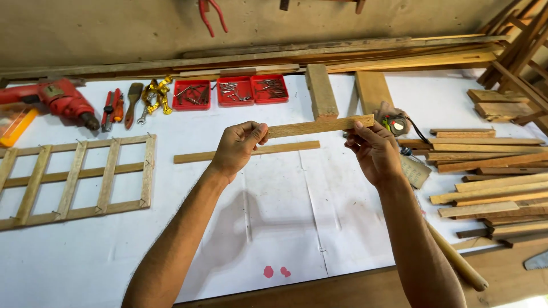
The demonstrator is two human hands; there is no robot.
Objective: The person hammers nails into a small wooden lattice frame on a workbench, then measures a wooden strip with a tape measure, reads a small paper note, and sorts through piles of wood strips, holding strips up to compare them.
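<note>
Bench: a long bench [85,256] under a white sheet, its bare wooden front edge showing at the near right corner.
Frame: a wooden lattice frame [74,179] lies flat near the left edge.
Slat pile: loose wooden slats [491,182] are stacked along the right edge.
Blocks: two thick wooden blocks [321,91] lie near the back edge, just right of centre.
Drill: a red power drill [57,98] rests at the back left corner.
Trays: three red trays [231,91] of small metal parts sit in a row along the back edge.
Lying strip: a thin wooden strip [245,152] lies flat mid-bench, below the hands.
Held strip: a short wooden strip [317,126] is held level in the air above the middle of the bench, spanning between both hands.
Left hand: the left hand [238,147] pinches the strip's left end between thumb and curled fingers.
Right hand: the right hand [374,151] pinches the strip's right end with its fingertips, thumb underneath.
</note>
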